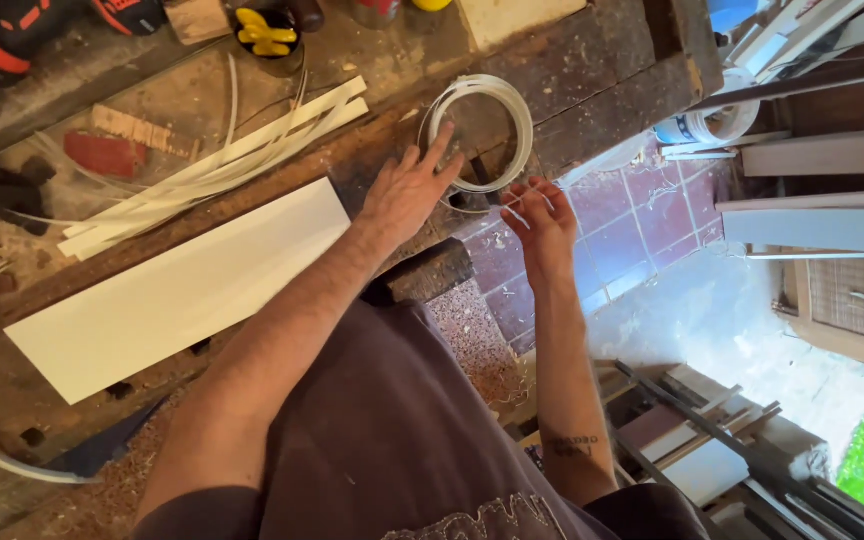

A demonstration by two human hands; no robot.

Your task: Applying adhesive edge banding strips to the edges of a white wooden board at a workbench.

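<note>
I have my left hand (407, 190) spread flat, fingers fanned out, its fingertips resting on the near edge of the coil of white edge banding (482, 130) that sits on the worn wooden workbench (592, 70). My right hand (540, 222) hangs just off the bench edge, fingers loosely curled around a loose end of white strip (524, 203); the view is soft there, so I cannot say for sure that it is a firm pinch.

As I judge progress, the coil looks mostly wound, with only the free end drawn out. The long white board (182, 290) lies flat to the left, well apart from the coil, and its edges show no strip being applied. A bundle of cut white strips (222, 165) lies beside it.

For containers, a dark cup (270, 35) at the bench's far side holds yellow-handled pieces, and a white bucket (707, 125) stands on the tiled floor; its contents are hidden.
</note>
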